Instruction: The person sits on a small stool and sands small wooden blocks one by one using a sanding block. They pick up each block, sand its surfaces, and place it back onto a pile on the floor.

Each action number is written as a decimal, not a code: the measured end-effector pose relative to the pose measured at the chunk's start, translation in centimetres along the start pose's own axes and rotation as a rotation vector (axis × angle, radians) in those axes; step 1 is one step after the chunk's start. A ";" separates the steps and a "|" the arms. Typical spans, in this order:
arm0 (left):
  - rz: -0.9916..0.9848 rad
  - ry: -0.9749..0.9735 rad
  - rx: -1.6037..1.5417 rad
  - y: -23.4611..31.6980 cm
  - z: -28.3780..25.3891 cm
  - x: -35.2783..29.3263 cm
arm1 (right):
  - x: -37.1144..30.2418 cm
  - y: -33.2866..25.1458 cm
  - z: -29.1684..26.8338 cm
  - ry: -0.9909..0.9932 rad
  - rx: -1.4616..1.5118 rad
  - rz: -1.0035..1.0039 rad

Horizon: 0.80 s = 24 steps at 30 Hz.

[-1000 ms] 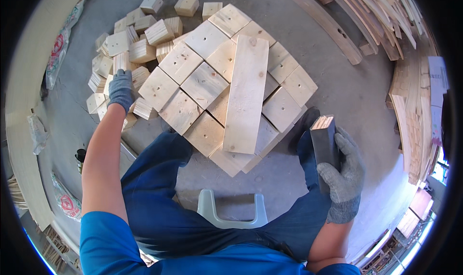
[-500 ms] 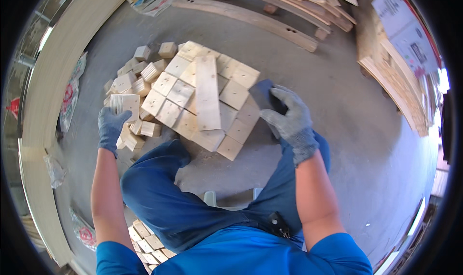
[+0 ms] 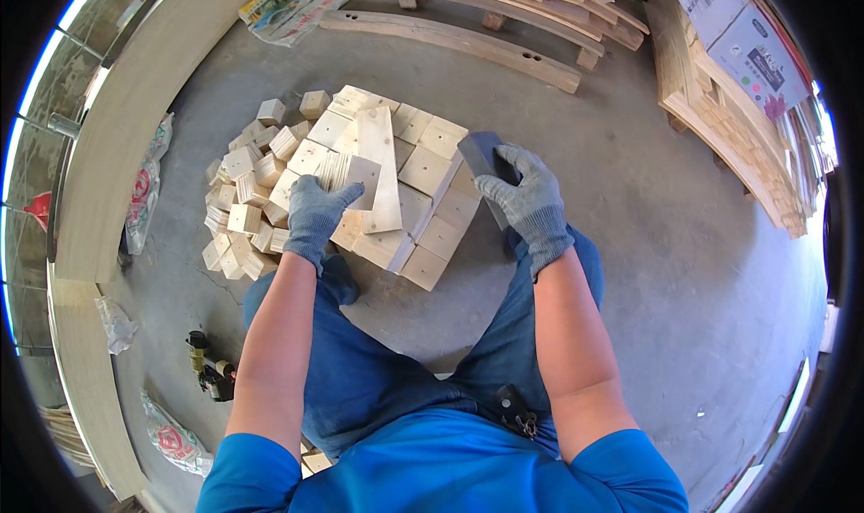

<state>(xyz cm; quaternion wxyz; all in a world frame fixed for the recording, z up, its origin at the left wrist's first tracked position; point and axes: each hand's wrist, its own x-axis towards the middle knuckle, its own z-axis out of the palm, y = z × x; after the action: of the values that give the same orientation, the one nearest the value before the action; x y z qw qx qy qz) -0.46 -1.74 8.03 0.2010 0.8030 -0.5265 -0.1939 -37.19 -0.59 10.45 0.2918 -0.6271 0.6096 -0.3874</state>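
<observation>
Clock positions are read about the block array (image 3: pixel 416 204), twelve at the top of the head view. A grooved wooden block (image 3: pixel 346 173) is held in the left hand (image 3: pixel 315 214), the grip clamped on it, over the nine o'clock part of the array and just beside the slanted plank (image 3: pixel 388 166). Whether the block is touching the array below cannot be told. A dark block (image 3: pixel 484 153) is gripped in the right hand (image 3: pixel 529 191), fingers wrapped about it, at the array's three o'clock edge; contact there cannot be judged. The loose heap (image 3: pixel 252 186) is found at nine o'clock on the floor (image 3: pixel 621 162). Risks, as judged: the plank could be knocked askew if the wooden block is swung toward three o'clock, since little clearance is seen. The array appears stepped at four to five o'clock; blocks along that edge could be shifted if the dark block is pressed against them. Purchase on the smooth wood could be lost through the knitted gloves if the hold is loosened. Loose blocks could be toppled by the left wrist, the heap being irregularly stacked.
</observation>
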 end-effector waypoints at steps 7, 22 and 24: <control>0.015 0.051 0.179 1.0 1.7 0.0 | 1.1 0.1 0.1 -0.008 -0.010 -0.040; 0.110 -0.062 0.232 1.4 2.8 -0.8 | 1.8 -1.1 1.4 -0.053 -0.071 -0.074; 0.120 -0.084 0.259 1.7 2.8 -1.0 | 1.8 -1.3 1.5 -0.057 -0.071 -0.071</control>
<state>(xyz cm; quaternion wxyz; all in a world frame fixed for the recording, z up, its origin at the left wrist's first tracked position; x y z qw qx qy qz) -3.58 -1.71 6.70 0.0845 0.7803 -0.6023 -0.1453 -35.36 -2.39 10.97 0.2727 -0.6691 0.5916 -0.3577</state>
